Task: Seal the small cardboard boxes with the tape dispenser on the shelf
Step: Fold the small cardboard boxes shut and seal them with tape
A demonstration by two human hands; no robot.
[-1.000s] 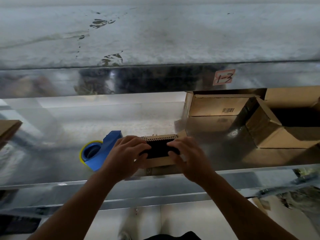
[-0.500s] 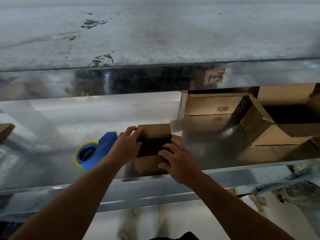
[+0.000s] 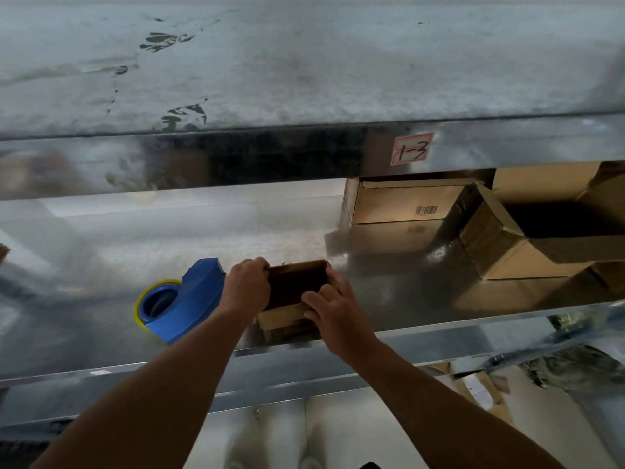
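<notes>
Two bare hands meet on a small brown cardboard box (image 3: 293,290) in the head view; the box sits near the front edge of a shiny metal shelf (image 3: 135,238), just below the middle of the picture; its dark top faces the camera and a paler flap shows at its 6 o'clock side. The left hand (image 3: 247,289) lies at the box's 9 o'clock side, fingers curled over the upper left edge, so its grip is clenched on the box; the right hand (image 3: 338,316) lies at the box's 4 o'clock corner, fingers bent round the right side and near edge, its grip also grasping the box.

At 9 o'clock from the box, just beside the left hand, a blue plastic tape dispenser (image 3: 192,299) with a yellow-rimmed roll lies on the same shelf; whether it touches the hand cannot be told. At 1 o'clock, well apart and further back, stands a closed tan cardboard box with a barcode (image 3: 402,204); at 2 o'clock sits a larger open cardboard box (image 3: 500,252) with its flaps up. Above, at 12 to 1 o'clock, the front lip of the upper shelf bears a red-framed label reading 1-3 (image 3: 411,148).
</notes>
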